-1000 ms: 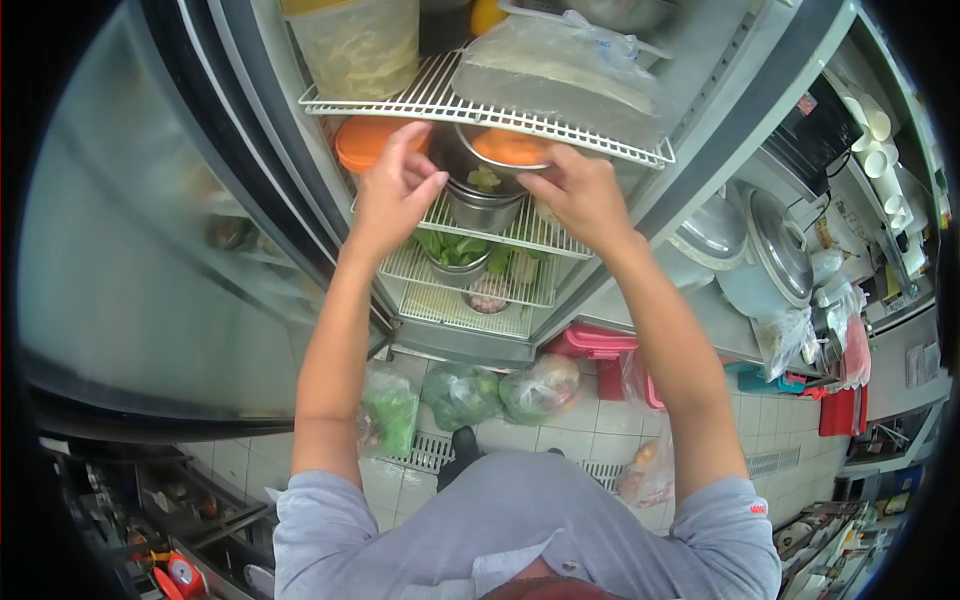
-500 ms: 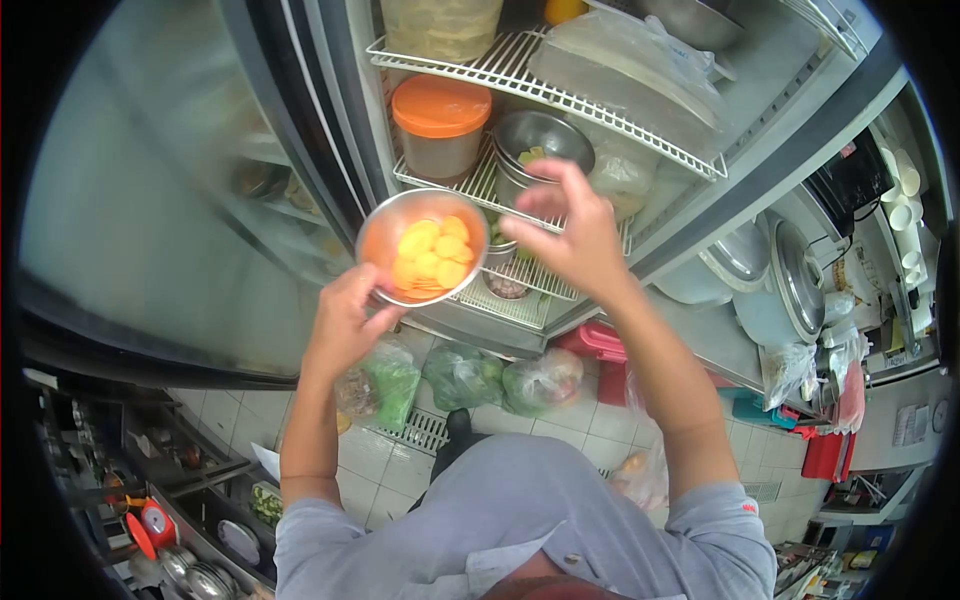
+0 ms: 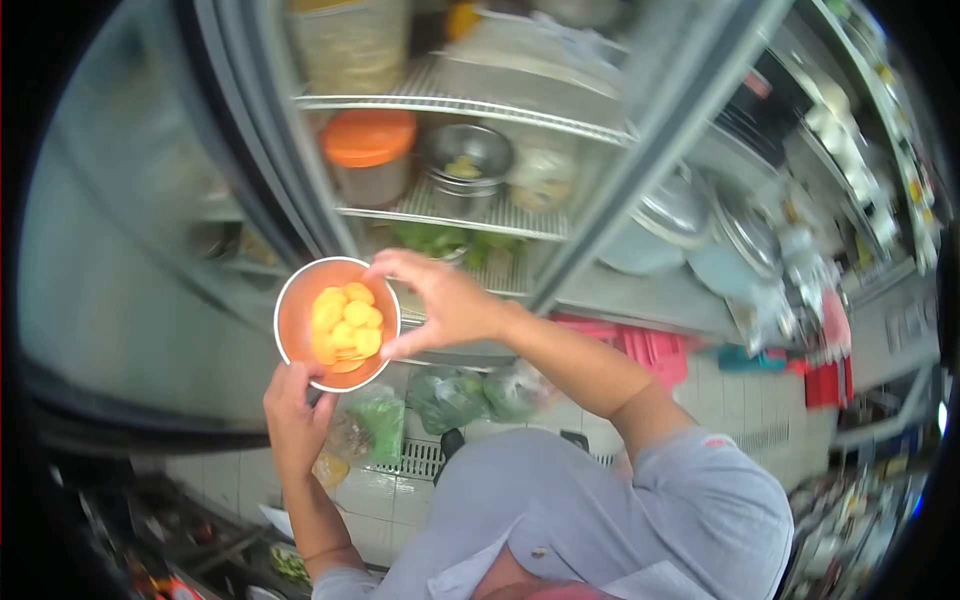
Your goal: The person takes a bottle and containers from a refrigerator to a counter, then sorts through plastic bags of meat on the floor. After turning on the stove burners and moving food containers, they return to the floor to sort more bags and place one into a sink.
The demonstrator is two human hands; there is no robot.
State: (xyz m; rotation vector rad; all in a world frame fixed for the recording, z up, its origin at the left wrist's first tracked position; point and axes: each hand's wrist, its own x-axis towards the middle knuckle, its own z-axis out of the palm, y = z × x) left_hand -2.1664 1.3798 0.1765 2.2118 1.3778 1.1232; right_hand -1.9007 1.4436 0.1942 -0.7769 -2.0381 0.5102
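Away from the fridge shelves (image 3: 460, 104) the right hand (image 3: 450, 302) was brought, straight to the metal bowl (image 3: 295, 320)! From the head camera, the bowl was seen held before the shelves, orange slices (image 3: 347, 322) piled inside; its rim was clamped by the left hand (image 3: 294, 408), the right fingers were spread apart at its edge, contact unclear.
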